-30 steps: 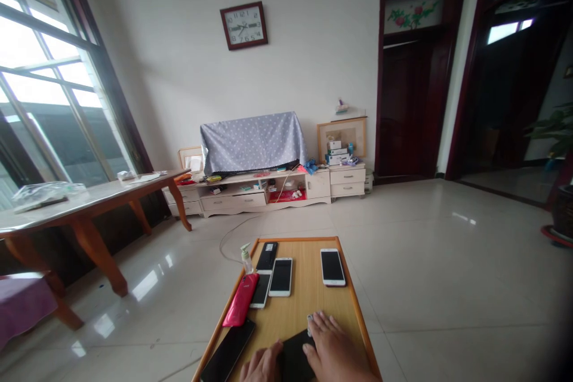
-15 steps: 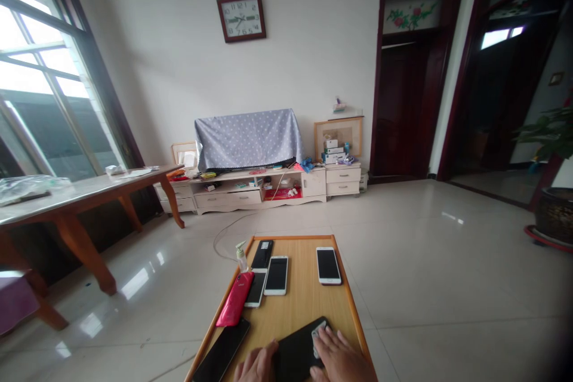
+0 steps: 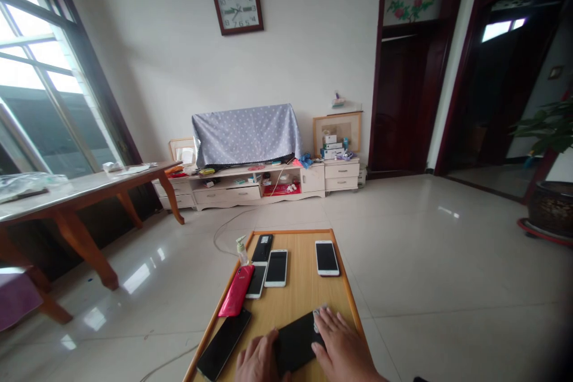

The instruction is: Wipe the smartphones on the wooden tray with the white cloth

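Observation:
A large black phone (image 3: pixel 293 341) lies tilted on the small wooden table in front of me. My left hand (image 3: pixel 259 359) grips its left edge, fingers curled. Over the phone's far right end, my right hand (image 3: pixel 338 337) presses down with fingers extended, a crumpled grey-white cloth (image 3: pixel 317 319) under the fingertips; most of the cloth is hidden. To the left lies another black phone (image 3: pixel 224 343), and beyond it a red phone (image 3: pixel 237 291) overlaps a white phone (image 3: pixel 256 280). A second white phone (image 3: pixel 276 268) sits beside that one.
The wooden table (image 3: pixel 304 250) has a raised rim. On it are a pump bottle (image 3: pixel 242 252), a dark phone (image 3: pixel 262 248) and a white-framed phone (image 3: pixel 327 258) at the far right. A low cabinet (image 3: pixel 233 194) stands against the wall, a longer table (image 3: pixel 111 176) at the left.
My right hand has slid slightly toward the far edge of the black phone, covering more of the cloth. My left hand still grips the phone. The view has tilted down a little.

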